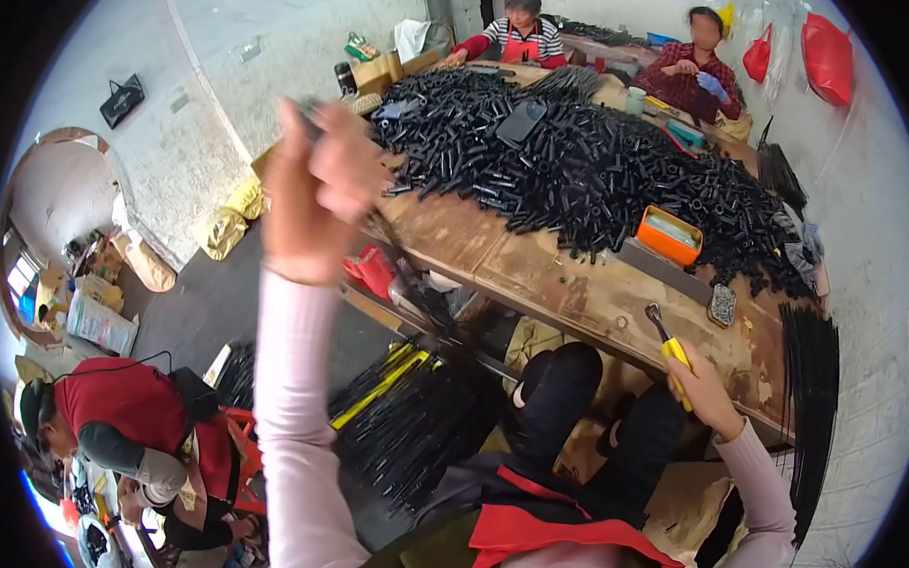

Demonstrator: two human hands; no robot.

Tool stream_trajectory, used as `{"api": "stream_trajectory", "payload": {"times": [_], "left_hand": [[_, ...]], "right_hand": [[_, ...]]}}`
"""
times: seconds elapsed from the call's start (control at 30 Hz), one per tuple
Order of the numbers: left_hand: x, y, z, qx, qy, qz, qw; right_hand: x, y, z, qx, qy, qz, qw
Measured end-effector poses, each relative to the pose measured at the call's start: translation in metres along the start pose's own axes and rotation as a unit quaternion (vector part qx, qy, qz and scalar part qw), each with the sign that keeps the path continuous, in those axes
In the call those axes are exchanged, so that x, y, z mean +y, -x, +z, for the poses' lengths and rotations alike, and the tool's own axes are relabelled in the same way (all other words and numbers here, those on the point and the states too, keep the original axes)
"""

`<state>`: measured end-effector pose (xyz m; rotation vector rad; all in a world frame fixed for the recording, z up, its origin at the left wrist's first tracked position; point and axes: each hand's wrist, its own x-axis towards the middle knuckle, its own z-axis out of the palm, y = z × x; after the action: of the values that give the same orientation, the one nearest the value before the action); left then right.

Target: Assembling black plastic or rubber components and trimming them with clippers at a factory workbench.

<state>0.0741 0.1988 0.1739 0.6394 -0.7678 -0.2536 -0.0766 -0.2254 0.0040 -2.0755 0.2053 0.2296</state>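
My left hand [323, 184] is raised high over the near left edge of the bench, blurred by motion. Its fingers are closed around a dark piece, and blurred thin black rods [420, 278] trail down from it. At the bench's front edge my right hand [706, 393] grips a yellow-handled tool [676, 350] with a rounded metal head, which points up over the wood. Beyond both hands, a large heap of small black tubular parts [578, 178] covers much of the wooden bench [476, 240]. A phone [521, 124] lies on the heap.
An orange box [668, 236] and a small tin of metal bits [722, 304] stand to the right. Black rods [810, 377] hang at the bench's right end; more [419, 433] lie beside my legs. Two people sit across the bench; another person [135, 413] bends at lower left.
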Motion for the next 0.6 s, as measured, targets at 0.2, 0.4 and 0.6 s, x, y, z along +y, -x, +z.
{"api": "stream_trajectory", "payload": {"times": [0.2, 0.4, 0.6], "left_hand": [[-0.041, 0.074, 0.011, 0.195, -0.394, -0.156, 0.885], [-0.25, 0.257, -0.123, 0.056, -0.642, -0.322, 0.693], [-0.278, 0.371, -0.179, 0.144, -0.611, -0.435, 0.645]], "right_hand": [[0.057, -0.021, -0.001, 0.143, 0.368, -0.087, 0.915], [0.072, -0.019, -0.022, 0.215, 0.513, -0.243, 0.795], [0.054, -0.034, 0.036, 0.165, 0.419, -0.284, 0.847]]}}
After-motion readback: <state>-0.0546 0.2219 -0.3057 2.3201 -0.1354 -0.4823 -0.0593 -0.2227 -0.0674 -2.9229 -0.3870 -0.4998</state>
